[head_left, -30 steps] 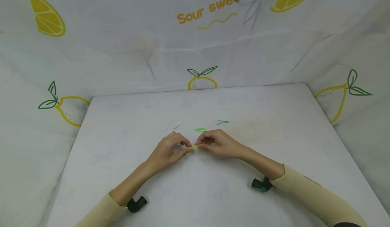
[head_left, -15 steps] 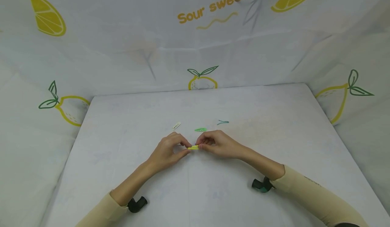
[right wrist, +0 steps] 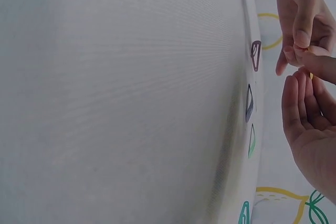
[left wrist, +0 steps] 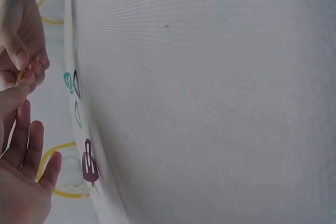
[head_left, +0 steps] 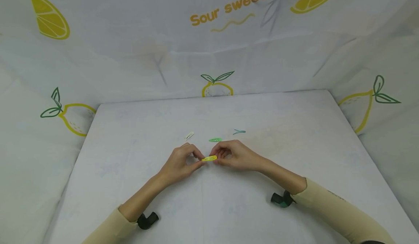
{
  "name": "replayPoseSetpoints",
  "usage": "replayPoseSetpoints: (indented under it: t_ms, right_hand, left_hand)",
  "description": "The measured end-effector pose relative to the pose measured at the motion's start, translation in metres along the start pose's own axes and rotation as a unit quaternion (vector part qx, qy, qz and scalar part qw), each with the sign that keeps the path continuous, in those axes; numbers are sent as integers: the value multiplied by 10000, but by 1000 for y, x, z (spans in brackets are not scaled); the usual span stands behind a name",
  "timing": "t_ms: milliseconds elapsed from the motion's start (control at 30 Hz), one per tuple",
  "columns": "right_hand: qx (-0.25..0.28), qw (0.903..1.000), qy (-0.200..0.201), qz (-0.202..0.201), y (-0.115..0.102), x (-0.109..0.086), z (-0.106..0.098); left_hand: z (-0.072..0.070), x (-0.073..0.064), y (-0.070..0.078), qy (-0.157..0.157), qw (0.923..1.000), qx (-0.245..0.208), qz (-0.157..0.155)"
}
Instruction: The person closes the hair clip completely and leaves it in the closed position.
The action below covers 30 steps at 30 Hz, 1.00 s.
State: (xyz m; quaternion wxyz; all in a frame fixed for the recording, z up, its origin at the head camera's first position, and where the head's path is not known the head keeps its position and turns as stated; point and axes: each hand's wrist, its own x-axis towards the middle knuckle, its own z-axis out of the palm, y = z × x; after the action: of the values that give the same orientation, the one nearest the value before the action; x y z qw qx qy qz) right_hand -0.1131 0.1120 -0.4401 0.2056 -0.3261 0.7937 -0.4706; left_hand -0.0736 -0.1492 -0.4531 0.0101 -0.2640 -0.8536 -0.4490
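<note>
A small yellow snap hair clip [head_left: 210, 158] is held up between both hands, near the middle of the table. My left hand [head_left: 183, 160] pinches its left end between thumb and fingers. At the other end, my right hand [head_left: 237, 156] has thumb and fingertips right at the clip, whose rounded end shows in front of them. Just past the hands lies a green hair clip [head_left: 215, 139]. The left wrist view gives only a sliver of the yellow clip [left wrist: 21, 76] between the fingers; the right wrist view shows it mostly hidden behind a thumb.
A whitish clip [head_left: 189, 136] lies to the left on the white-covered table [head_left: 131, 142], and a teal clip [head_left: 239, 131] with spread arms to the right. Wrist views also show a maroon clip [left wrist: 90, 163] and a dark one [right wrist: 249, 103]. White lemon-print cloth [head_left: 137, 62] encloses the back and sides.
The yellow clip has turned between the fingers; its face and right end, covered by my right thumb half a second ago, now show. Both arms have barely moved, and the table clips lie unchanged.
</note>
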Motion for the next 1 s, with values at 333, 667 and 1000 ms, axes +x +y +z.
replayPoseSetpoints:
  t_ms: [333,667,1000]
  right_hand:
    - [-101,9997,145,-169,-1,-2,-1]
    - [-134,9998,124,-59,1,-5,-2]
    - [-274,9996,47,78,4,-8,-4]
  left_hand:
    - [1,2,-1,-42,9998,-6,-173]
    - [4,4,-1,-206,9995,141,-213]
    - [7,7,0,-396,9976,483,-303]
